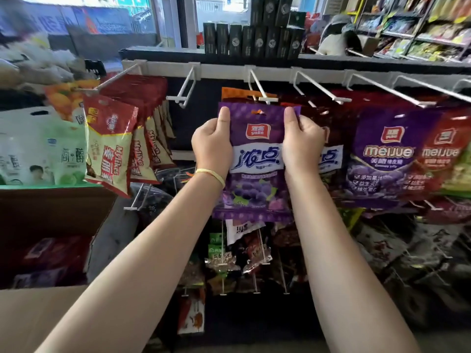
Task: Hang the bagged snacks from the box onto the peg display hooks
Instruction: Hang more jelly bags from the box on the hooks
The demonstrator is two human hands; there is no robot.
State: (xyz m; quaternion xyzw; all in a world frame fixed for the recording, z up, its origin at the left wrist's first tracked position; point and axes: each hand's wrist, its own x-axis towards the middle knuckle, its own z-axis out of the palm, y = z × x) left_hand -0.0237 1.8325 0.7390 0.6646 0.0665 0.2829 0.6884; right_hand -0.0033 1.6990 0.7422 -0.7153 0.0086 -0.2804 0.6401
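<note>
A glossy purple grape-candy bag [256, 159] is pinched by left hand [212, 143] and right hand [302, 146]; its hang-hole must next be threaded onto the white wire peg hook [262, 91] at twelve o'clock.

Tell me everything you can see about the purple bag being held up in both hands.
The purple bag is a glossy, flat plastic snack pouch with a red logo, a white band of blue lettering and pictured grapes. It is held upright, facing the camera. The left hand and right hand pinch its upper corners, its hang hole just below a white hook.
</note>
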